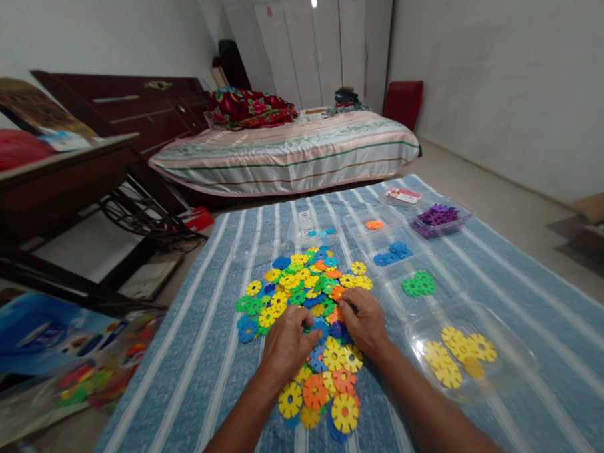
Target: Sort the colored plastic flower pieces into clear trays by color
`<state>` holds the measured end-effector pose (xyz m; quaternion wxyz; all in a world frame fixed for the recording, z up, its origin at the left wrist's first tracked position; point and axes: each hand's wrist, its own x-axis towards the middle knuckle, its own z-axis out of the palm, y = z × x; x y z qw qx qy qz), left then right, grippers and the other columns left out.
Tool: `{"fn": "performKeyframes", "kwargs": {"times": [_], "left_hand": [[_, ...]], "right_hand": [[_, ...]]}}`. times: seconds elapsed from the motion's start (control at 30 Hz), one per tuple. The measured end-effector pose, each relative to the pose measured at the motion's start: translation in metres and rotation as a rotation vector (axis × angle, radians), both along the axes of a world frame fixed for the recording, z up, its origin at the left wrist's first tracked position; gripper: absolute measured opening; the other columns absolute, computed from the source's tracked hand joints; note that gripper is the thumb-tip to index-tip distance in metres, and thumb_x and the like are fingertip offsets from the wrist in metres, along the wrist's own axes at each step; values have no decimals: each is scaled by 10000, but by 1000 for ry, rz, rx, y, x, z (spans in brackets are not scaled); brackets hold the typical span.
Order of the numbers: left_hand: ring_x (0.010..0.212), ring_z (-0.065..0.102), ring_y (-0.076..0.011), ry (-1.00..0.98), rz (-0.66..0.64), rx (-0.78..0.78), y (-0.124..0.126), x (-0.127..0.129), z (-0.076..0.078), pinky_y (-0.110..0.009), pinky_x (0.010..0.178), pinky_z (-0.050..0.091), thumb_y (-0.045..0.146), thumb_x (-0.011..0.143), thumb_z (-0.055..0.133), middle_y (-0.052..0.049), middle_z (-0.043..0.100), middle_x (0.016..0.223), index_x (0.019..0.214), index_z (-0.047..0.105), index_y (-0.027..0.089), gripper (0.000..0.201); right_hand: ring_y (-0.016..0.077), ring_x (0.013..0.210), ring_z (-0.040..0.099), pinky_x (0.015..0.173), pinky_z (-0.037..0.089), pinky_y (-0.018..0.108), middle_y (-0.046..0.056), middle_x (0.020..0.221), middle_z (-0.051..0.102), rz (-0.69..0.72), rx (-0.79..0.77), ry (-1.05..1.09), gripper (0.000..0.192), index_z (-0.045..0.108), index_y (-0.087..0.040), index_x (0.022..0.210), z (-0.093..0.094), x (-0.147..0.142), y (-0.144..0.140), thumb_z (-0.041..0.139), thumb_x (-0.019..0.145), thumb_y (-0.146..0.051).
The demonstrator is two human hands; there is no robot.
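Plastic tubs (516, 363): yellow, green, blue, orange, purple pieces (436, 218) | striped cloth (191, 355), left edge well off pile (299, 290) | left hand (288, 339), right hand (366, 319) at pile, can't tell grips

Striped bed (295, 153), red floral blanket (254, 109), pale wardrobe (312, 47)

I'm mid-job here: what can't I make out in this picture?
All in the head view:
- anything the right hand may hold: hidden by the hand itself
- the same for the left hand
- bottom of the disc pile: buried under its top layer
- print on the red-and-white card: too small
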<state>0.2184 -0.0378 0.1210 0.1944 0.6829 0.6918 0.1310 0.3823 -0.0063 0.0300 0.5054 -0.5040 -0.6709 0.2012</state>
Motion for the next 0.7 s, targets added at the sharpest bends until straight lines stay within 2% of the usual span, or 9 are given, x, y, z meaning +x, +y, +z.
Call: {"fn": "performKeyframes", "kwargs": {"times": [0.13,0.27,0.33,0.43,0.5,0.57,0.6,0.7], "left_hand": [[569,467,-124,-183,42,-37,7,-9,2,-243,559,318,256,655,641,39,483,560,529,489,196,207],[474,412,-97,-376,63,-110,20,-11,7,-224,485,283,330,621,647,61,451,471,526,507,191,219],[445,411,-92,-429,68,-120,31,-1,15,-216,461,282,350,610,657,64,458,445,544,520,188,222],[444,468,-94,-601,46,-108,51,29,35,-206,457,337,345,634,654,43,521,466,609,546,177,202],[587,606,-122,-827,6,-69,63,51,49,-216,532,442,329,649,665,-5,645,668,754,586,163,212],[727,666,-145,-883,-19,-39,72,65,58,-238,613,499,330,671,658,-35,684,843,867,594,166,263],[752,673,-151,-876,-28,-28,74,68,60,-245,631,505,328,679,656,-36,684,856,887,598,168,269],[628,624,-138,-795,-39,-39,69,57,57,-240,586,460,298,685,655,0,637,660,787,622,160,175]], "right_hand": [[172,798,583,779,418,297,25,783,649,-11,5,-5,162,608,-217,749,0,-1,0,498,869,-212],[167,784,581,770,414,293,24,783,654,-15,21,5,161,604,-215,742,-1,-3,1,503,866,-201],[168,783,579,765,410,294,24,786,656,-16,29,8,156,604,-215,743,-2,-3,2,506,863,-194],[170,774,574,750,404,295,21,775,647,-8,21,3,152,604,-216,750,-2,-3,2,505,862,-191],[170,776,574,751,403,295,20,779,645,-2,13,5,144,605,-216,759,-2,-2,2,505,859,-191],[170,780,574,757,403,296,19,781,643,0,9,12,138,603,-214,762,-3,-2,2,504,856,-188],[170,782,573,759,403,296,17,778,641,2,9,12,137,602,-214,763,-3,-2,2,504,856,-189],[167,770,569,751,402,295,13,761,633,4,13,10,146,600,-215,756,-2,-2,2,501,861,-194]]}}
